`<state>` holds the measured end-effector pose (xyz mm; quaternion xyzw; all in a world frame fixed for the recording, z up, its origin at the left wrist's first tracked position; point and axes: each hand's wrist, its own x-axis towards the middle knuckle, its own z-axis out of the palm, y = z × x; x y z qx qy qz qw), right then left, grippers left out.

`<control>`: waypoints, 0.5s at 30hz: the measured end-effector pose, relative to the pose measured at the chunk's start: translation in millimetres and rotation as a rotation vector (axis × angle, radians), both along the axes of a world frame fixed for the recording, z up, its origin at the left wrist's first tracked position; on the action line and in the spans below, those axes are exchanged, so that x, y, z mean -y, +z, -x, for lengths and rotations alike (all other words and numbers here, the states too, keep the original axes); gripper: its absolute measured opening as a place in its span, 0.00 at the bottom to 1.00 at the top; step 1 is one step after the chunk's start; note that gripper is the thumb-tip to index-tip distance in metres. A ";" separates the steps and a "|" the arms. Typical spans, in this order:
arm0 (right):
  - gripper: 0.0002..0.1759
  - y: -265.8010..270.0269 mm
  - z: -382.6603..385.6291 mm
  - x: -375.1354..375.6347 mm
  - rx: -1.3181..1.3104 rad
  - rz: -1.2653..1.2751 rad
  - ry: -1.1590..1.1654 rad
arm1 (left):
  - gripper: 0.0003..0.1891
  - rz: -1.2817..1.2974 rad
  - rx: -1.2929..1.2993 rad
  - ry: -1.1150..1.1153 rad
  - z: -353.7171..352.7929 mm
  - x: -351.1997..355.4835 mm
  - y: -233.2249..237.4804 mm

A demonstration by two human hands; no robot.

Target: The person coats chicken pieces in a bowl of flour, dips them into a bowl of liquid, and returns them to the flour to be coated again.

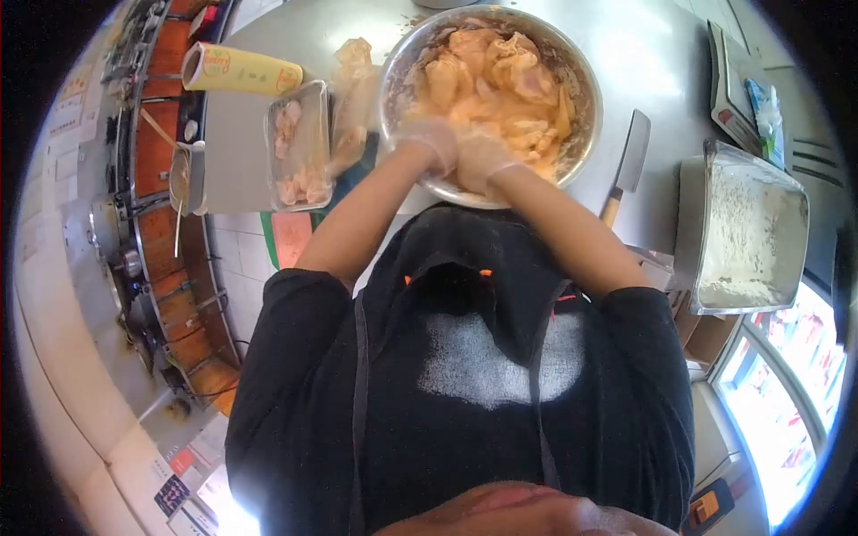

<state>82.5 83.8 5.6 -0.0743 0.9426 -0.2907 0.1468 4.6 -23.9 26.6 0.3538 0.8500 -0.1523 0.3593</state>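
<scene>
A large round metal bowl (585,134) holds pieces of raw chicken (514,71) in an orange, wet coating. My left hand (435,146), in a thin clear glove, is at the bowl's near left side. Beside it my right hand (481,163), gloved the same way, reaches in over the near rim. Both hands are low at the chicken and close together. Motion smears their fingers, and whether they grip a piece cannot be made out.
Left of the bowl are a clear plastic bag (353,89), a tray of raw meat pieces (299,147) and a yellow printed roll (246,71). At right lie a cleaver (633,152) with a wooden handle and a deep metal pan (751,232) with white powder.
</scene>
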 end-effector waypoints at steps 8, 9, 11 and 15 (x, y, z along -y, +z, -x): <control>0.31 14.0 -18.6 10.4 0.597 0.118 -0.144 | 0.24 -0.368 0.313 0.073 -35.9 27.6 -69.6; 0.31 17.0 -22.8 11.9 0.599 0.107 -0.139 | 0.25 -0.393 0.334 0.100 -39.0 29.2 -84.6; 0.30 20.1 -29.0 13.0 0.422 0.097 -0.090 | 0.27 -0.428 0.360 0.127 -45.9 26.8 -75.8; 0.27 -89.7 -19.1 -17.1 0.498 -0.064 0.107 | 0.22 -0.813 0.399 0.385 -59.2 27.7 -60.9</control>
